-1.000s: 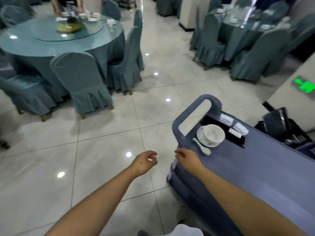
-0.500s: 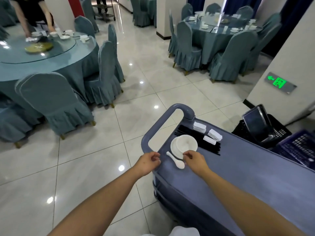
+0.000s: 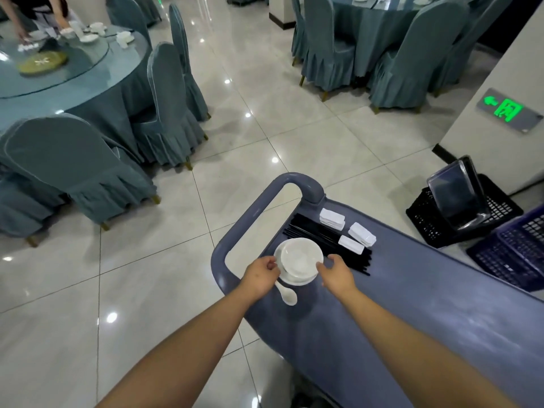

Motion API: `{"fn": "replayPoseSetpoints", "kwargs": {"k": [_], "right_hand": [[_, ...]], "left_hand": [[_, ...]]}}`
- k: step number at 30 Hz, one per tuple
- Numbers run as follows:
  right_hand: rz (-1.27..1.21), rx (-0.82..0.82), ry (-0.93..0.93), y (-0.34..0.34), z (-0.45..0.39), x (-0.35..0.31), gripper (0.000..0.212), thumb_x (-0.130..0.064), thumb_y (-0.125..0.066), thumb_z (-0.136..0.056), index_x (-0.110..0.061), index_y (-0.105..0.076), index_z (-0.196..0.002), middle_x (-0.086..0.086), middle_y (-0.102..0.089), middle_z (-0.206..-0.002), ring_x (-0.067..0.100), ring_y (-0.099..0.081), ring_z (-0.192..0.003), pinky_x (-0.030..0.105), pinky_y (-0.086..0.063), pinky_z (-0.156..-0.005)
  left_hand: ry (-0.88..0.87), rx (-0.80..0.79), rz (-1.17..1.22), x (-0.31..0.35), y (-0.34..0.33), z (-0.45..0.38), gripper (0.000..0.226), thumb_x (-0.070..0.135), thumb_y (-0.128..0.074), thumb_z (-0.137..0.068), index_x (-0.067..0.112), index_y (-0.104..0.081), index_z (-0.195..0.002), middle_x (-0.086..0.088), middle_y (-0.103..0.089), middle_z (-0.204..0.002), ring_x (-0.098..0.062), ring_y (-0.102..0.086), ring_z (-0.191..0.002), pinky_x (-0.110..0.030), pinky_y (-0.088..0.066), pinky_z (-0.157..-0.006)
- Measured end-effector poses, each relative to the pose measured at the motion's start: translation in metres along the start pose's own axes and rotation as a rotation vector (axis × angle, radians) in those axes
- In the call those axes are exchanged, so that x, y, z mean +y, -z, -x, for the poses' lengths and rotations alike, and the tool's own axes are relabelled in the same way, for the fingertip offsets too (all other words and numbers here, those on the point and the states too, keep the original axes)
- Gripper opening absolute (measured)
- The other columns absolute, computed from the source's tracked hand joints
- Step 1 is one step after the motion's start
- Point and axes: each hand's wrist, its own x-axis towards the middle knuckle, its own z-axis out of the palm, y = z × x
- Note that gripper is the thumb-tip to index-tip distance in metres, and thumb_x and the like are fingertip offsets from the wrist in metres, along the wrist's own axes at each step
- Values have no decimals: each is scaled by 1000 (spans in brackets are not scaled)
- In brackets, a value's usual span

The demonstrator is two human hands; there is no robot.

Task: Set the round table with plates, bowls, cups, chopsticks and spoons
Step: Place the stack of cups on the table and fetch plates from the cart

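Observation:
A white bowl [image 3: 299, 257] sits on a white plate [image 3: 294, 280] at the near end of a blue-grey service cart [image 3: 412, 304]. My left hand [image 3: 260, 276] pinches the plate's left rim. My right hand [image 3: 337, 275] touches its right rim with fingers curled at the edge. A white spoon [image 3: 287, 294] lies on the cart just below the plate, partly under my left hand. Black chopsticks [image 3: 323, 240] and white chopstick rests [image 3: 351, 231] lie behind the plate. The round table [image 3: 88, 81] with a glass turntable stands at far left.
Covered chairs [image 3: 73, 169] ring the round table, where a person [image 3: 35, 13] handles white dishes [image 3: 88, 30]. Another set table [image 3: 382, 30] stands at back right. Black and blue crates [image 3: 485, 231] sit on the floor beside a wall with a green exit sign [image 3: 507, 108].
Both hands moved from the cart's edge and handle up to the plate; the left now pinches its left rim, the right reaches its right rim. The view came closer to the cart.

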Motion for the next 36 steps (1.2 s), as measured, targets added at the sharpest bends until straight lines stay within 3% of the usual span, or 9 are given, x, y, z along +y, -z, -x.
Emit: {"fn": "replayPoseSetpoints", "kwargs": {"k": [2, 4, 8, 11, 14, 18, 23, 27, 36], "right_hand": [[-4, -25, -19, -2, -9, 1, 53, -36, -55, -94, -15, -40, -140, 11, -63, -118, 23, -69, -65, 29, -52, -64], [-12, -47, -31, -5, -15, 2, 45, -34, -53, -94, -16, -44, -135, 12, -67, -109, 19, -64, -55, 25, -46, -52], [-89, -92, -39, -8, -21, 8, 28, -28, -51, -94, -15, -53, -120, 7, -67, -93, 21, -64, -58, 30, -50, -52], [-140, -100, -43, -9, -21, 10, 22, -23, -53, -93, -15, -57, -112, 6, -66, -86, 23, -67, -61, 32, -52, -53], [-145, -75, -37, -9, -24, 10, 19, -17, -53, -89, -12, -61, -105, 12, -70, -84, 28, -70, -68, 39, -58, -64], [-155, -42, -45, 0, -20, 15, 15, -14, -53, -86, -10, -61, -97, 12, -71, -77, 32, -71, -76, 47, -60, -72], [-165, 22, -45, 24, -9, 22, 15, -11, -52, -83, -7, -61, -94, 14, -70, -76, 33, -70, -76, 49, -59, -73], [-155, 64, -59, 45, -3, 29, 16, -12, -51, -83, -8, -62, -95, 15, -70, -74, 30, -68, -68, 45, -60, -71], [-103, 72, -50, 70, 15, 40, 17, -16, -50, -87, -2, -61, -91, 13, -63, -71, 26, -56, -56, 32, -46, -57]], "left_hand": [[40, 8, 21, 8, -8, -11, 46, 21, -54, -92, 16, -53, -137, 0, -63, -127, -17, -58, -118, -32, -44, -106], [53, 25, 34, 13, -15, -21, 42, 20, -52, -92, 14, -56, -134, -1, -64, -126, -20, -58, -116, -32, -45, -102], [70, 36, 60, 17, -26, -34, 34, 21, -47, -91, 16, -64, -120, 0, -67, -111, -22, -60, -103, -31, -48, -87], [112, 29, 99, 14, -32, -38, 30, 22, -47, -91, 14, -67, -112, -5, -69, -100, -27, -63, -94, -36, -51, -86], [125, 25, 144, 15, -35, -39, 22, 22, -47, -88, 15, -68, -92, -5, -62, -83, -24, -55, -78, -33, -48, -77], [136, 6, 213, 22, -41, -35, 23, 21, -50, -88, 30, -56, -67, -1, -63, -91, -24, -60, -86, -43, -52, -92], [121, -58, 208, 39, -55, -27, 17, 21, -49, -86, 29, -61, -76, -5, -68, -92, -24, -63, -91, -44, -52, -94], [104, -113, 219, 53, -69, -24, 17, 18, -48, -87, 18, -65, -88, -4, -63, -83, -20, -58, -78, -33, -50, -77], [160, -156, 308, 63, -82, -8, 16, 18, -49, -93, 11, -64, -91, -7, -61, -78, -19, -56, -64, -27, -50, -61]]}}
